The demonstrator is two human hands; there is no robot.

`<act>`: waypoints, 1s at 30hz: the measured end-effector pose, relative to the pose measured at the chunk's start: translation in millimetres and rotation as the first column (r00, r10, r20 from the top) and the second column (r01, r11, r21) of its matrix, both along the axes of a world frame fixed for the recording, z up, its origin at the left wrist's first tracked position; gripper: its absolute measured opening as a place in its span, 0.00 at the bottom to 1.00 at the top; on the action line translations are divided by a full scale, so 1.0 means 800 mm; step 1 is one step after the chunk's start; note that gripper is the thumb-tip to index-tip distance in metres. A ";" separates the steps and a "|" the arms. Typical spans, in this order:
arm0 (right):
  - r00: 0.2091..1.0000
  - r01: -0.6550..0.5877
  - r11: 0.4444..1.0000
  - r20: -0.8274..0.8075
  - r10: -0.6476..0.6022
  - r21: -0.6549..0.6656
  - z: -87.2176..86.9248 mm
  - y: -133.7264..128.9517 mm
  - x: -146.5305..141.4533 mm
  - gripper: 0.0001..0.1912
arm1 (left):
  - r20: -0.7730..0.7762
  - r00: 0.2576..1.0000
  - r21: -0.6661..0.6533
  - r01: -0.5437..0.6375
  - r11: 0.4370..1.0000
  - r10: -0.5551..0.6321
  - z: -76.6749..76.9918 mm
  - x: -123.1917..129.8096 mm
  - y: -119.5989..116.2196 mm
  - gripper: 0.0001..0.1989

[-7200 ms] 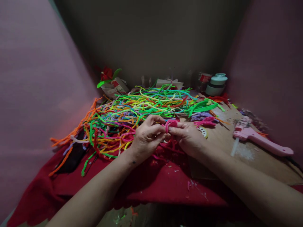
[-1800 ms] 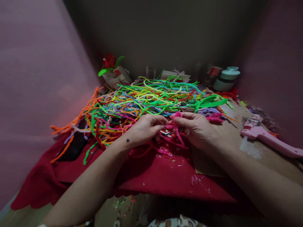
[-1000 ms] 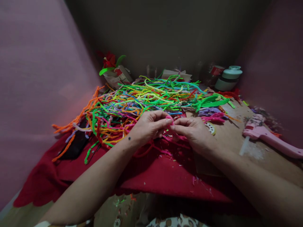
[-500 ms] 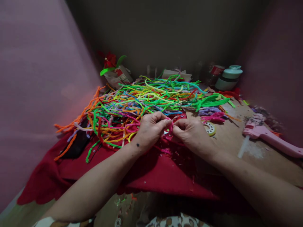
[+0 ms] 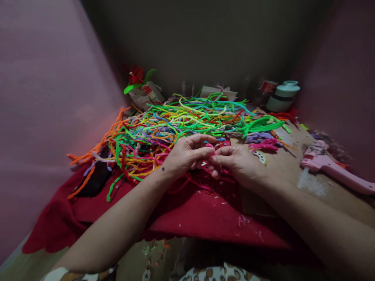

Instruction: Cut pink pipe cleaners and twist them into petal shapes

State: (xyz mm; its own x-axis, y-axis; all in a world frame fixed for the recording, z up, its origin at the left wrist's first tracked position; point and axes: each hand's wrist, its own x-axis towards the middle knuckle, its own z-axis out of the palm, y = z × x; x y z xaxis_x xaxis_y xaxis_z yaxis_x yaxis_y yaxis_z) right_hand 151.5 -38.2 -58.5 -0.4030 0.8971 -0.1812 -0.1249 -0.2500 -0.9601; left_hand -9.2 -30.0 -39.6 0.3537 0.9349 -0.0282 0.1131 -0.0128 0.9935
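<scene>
Between my fingertips is a small loop of pink pipe cleaner (image 5: 210,150). My left hand (image 5: 190,153) pinches it from the left with thumb and forefinger. From the other side, the thumb and fingers of my right hand (image 5: 238,160) close on it too. Both hands hover over the red cloth (image 5: 187,216), and the fingers hide part of the loop. Just beyond them spreads a large tangled heap of coloured pipe cleaners (image 5: 187,119). A pale tape roll (image 5: 260,157) lies right behind my right hand.
To the right, a pink hot glue gun (image 5: 336,168) rests on a brown board (image 5: 288,164). Pink pipe cleaner pieces (image 5: 265,145) lie near the board's left side. A teal-lidded jar (image 5: 285,95) stands at the back right. A black object (image 5: 95,179) sits at left.
The pink piece has turned into clearer view as a rounded loop between my fingertips. My left hand's fingers have shifted and straightened over it; my right hand has moved slightly.
</scene>
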 end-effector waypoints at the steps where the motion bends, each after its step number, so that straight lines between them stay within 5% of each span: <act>1: 1.000 0.008 1.000 0.008 -0.008 0.004 0.000 -0.001 -0.001 0.10 | -0.024 1.000 0.003 0.015 1.000 -0.015 0.000 0.000 0.000 0.10; 9: 0.997 0.063 0.997 -0.034 -0.065 -0.044 -0.011 -0.006 -0.012 0.09 | -0.383 0.919 0.376 0.061 0.925 0.095 0.000 -0.001 -0.004 0.07; 13: 0.998 -0.004 0.996 -0.058 -0.001 -0.093 -0.013 -0.006 -0.010 0.09 | -0.420 0.907 0.291 0.089 0.953 0.043 0.004 -0.001 -0.005 0.07; 20: 0.999 0.025 0.999 0.024 -0.024 -0.035 -0.006 -0.007 -0.009 0.10 | -0.137 0.990 0.036 -0.011 0.999 0.016 0.013 -0.003 -0.004 0.07; 25: 0.999 0.012 0.999 0.048 -0.010 -0.043 -0.006 -0.009 -0.008 0.09 | -0.127 0.992 0.080 -0.019 0.997 0.029 0.015 -0.005 -0.001 0.08; 30: 0.994 0.004 1.000 0.107 -0.007 0.027 -0.007 -0.009 -0.009 0.09 | -0.281 0.959 0.170 0.023 0.985 0.026 0.014 -0.003 -0.002 0.05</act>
